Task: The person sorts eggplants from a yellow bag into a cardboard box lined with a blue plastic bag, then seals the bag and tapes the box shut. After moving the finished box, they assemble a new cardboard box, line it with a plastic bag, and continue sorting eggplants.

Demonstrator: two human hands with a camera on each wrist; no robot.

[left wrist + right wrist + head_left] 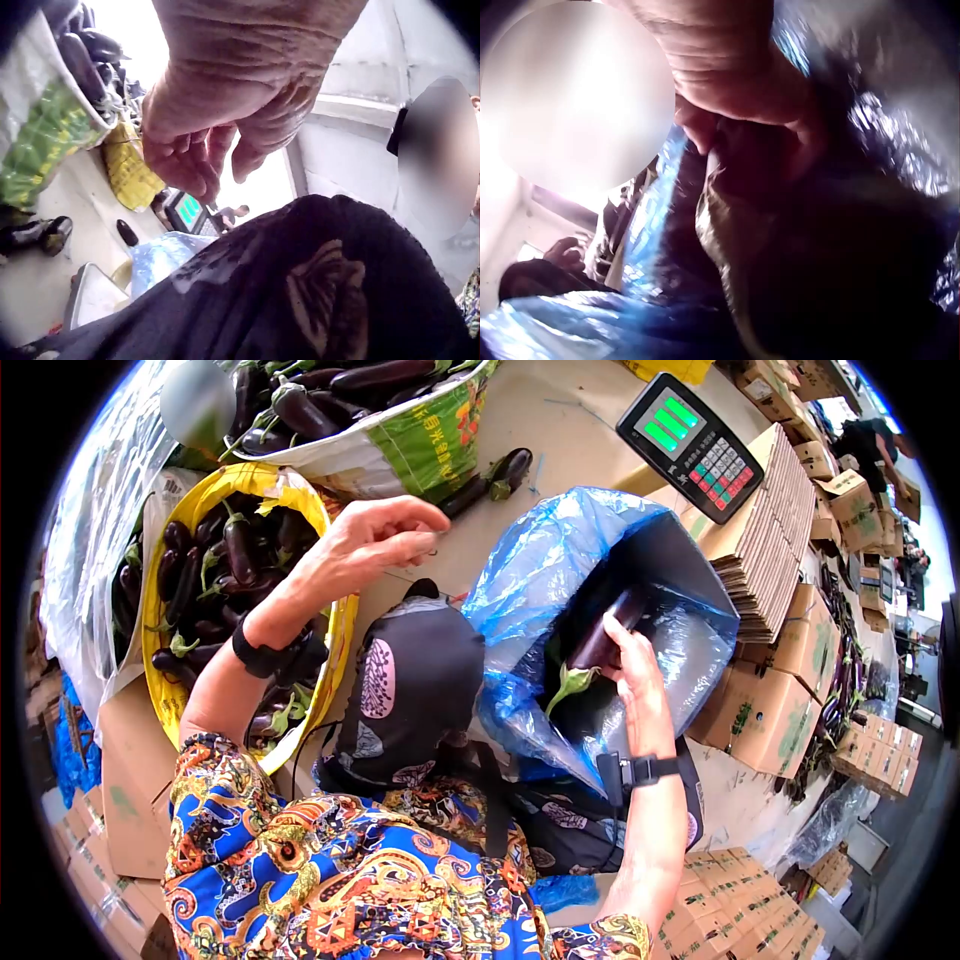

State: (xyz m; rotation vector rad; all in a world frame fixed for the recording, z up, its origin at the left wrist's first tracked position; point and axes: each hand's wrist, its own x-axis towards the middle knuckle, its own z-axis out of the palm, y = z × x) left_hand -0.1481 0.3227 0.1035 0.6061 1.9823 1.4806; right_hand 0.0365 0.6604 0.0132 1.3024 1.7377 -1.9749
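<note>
My right hand (636,662) grips an eggplant (597,644) inside the mouth of a blue plastic bag (515,575). The eggplant's green cap and stem (572,683) point down toward my body. In the right wrist view the same cap (716,217) shows below the fingers, while the bag's depth is dark. My left hand (375,545) is in the air with nothing in it, its fingers loosely bent. Beneath its forearm stands a yellow-rimmed basket (335,690) of eggplants (238,550). Loose eggplants (490,482) lie on the floor beyond the left hand.
A white and green sack (425,450) full of eggplants stands at the top left. Behind the bag, a scale display (690,448) shows lit green digits beside stacked flat cardboard (765,530). Cardboard boxes (765,715) stand to the right. A knee (415,680) lies between basket and bag.
</note>
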